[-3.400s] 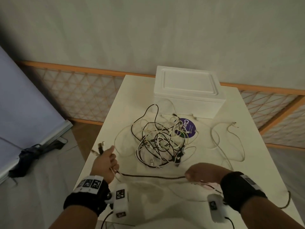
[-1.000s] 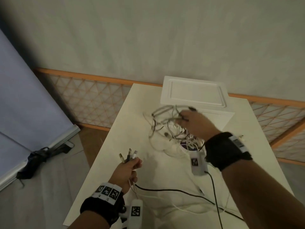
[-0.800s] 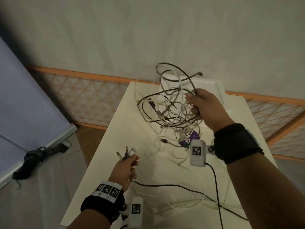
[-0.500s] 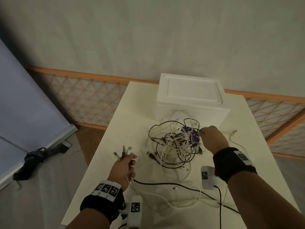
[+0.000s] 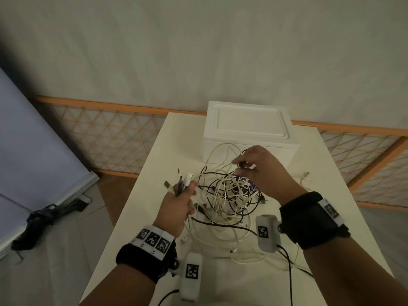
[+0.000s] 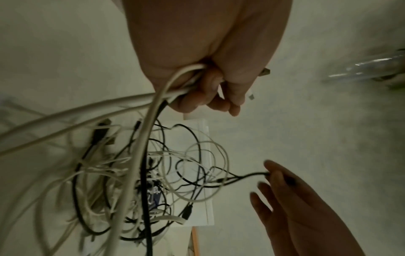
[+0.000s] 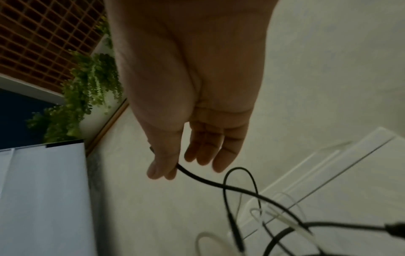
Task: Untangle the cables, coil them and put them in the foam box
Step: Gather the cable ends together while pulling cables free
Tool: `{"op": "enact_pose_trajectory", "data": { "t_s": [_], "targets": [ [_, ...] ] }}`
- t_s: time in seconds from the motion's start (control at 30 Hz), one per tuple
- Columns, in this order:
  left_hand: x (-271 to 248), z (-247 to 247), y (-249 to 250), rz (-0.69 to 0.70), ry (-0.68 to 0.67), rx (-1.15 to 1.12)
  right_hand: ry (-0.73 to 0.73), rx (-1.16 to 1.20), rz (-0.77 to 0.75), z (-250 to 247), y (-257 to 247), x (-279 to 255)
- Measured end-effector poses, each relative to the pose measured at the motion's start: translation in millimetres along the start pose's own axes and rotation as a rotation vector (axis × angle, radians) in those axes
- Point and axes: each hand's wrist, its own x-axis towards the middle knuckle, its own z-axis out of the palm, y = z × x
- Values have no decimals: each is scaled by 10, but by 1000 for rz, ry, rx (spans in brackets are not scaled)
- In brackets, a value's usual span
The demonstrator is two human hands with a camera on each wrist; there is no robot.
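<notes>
A tangle of black and white cables (image 5: 229,195) lies mid-table, partly lifted. My left hand (image 5: 181,199) grips a bunch of cable ends (image 5: 181,181), plugs sticking up; in the left wrist view the left hand (image 6: 210,90) is curled round white and black cables (image 6: 140,121). My right hand (image 5: 256,171) hovers over the tangle and pinches a black cable end (image 5: 242,164) between thumb and forefinger, the other fingers loose. The right wrist view shows the right hand (image 7: 166,171) pinching that black cable (image 7: 203,180). The white foam box (image 5: 249,133), lid on, stands behind the tangle.
The white table (image 5: 167,133) ends close on the left, with floor below. A purple round label (image 5: 251,184) lies under the cables. One white cable end (image 5: 306,176) lies loose at the right. A wooden lattice fence (image 5: 110,131) runs behind the table.
The right hand lifted the tangle high, dropped it back, and now pinches one black cable end above it. The left hand has moved up toward the tangle, still holding its plug ends.
</notes>
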Motion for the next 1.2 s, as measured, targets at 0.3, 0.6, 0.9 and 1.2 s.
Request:
{"op": "enact_pose_trajectory", "data": {
  "t_s": [0.3,0.6,0.9,1.2],
  "targets": [
    [-135,423,199,127,-190,250,62,388,-24,308,-402,-172],
    [-93,319,322,93,-130,62,-88,431,44,709,-195,-229],
    [-50,-43,1043,194,-140,-316,-366,-690,263,721,559,-357],
    [-62,146,868,115,-188,-263,-693,-429,93,1115,316,-210]
  ]
}}
